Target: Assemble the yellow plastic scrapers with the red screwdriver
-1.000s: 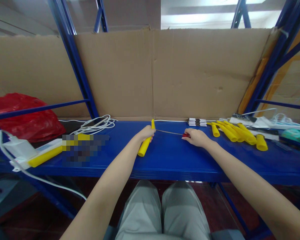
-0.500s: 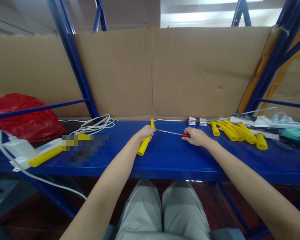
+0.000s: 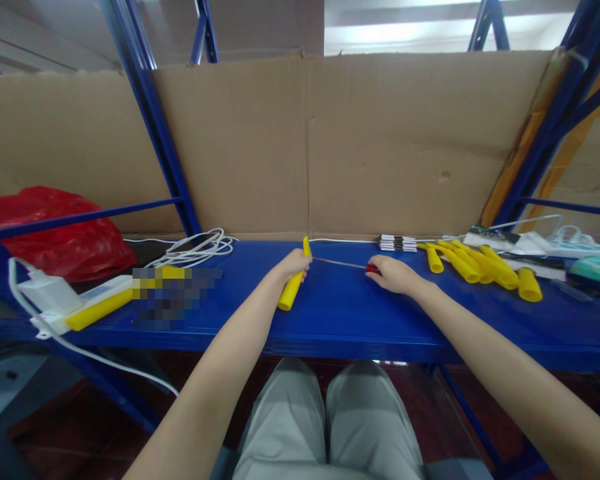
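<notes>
Yellow tube [image 3: 290, 295]: positioned at the middle of the blue bench [image 3: 350, 313], tilted, with its wide end near and its narrow end far. From where I stood, I could not tell whether it touched the bench surface.

The left hand [image 3: 295, 263] had its grip closed around the tube's middle. The right hand [image 3: 391, 273] had its grip closed on the red handle [image 3: 373, 269] of a tool, whose thin shaft [image 3: 340, 263] spanned the gap between the hands. The shaft's left end met the left hand; its exact contact with the tube was hidden.

To the right lay a pile of yellow tubes [image 3: 497, 270], with a white stack [image 3: 398, 243] just beside it on the far edge. To the left lay a coiled white cable [image 3: 200, 250] and a power strip [image 3: 55, 321].
</notes>
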Available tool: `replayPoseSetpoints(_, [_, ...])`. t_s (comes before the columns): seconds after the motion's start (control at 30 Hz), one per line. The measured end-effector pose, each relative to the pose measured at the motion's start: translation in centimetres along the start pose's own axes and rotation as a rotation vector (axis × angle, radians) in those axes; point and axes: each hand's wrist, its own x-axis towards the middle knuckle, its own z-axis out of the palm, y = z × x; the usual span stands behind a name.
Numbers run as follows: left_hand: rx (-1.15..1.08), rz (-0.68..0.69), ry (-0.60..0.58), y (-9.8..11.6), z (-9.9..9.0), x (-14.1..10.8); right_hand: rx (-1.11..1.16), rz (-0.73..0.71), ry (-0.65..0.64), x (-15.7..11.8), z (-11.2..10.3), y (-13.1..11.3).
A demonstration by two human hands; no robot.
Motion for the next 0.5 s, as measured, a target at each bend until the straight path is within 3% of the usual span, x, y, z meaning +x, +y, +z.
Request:
replayPoseSetpoints(0.2, [-0.001, 0.0, -0.005, 0.0, 0.15, 0.0, -0.05, 0.124, 0.01, -0.16, 0.17, 0.35])
replayPoseSetpoints(0.4, [-0.038, -0.024, -0.011, 0.0, -0.02, -0.09, -0.001, 0.03, -0.011, 0.0, 0.48, 0.69])
replayPoseSetpoints(0.5, [-0.078, -0.011, -0.027, 0.23, -0.08, -0.46, -0.043, 0.058, 0.001, -0.04, 0.39, 0.81])
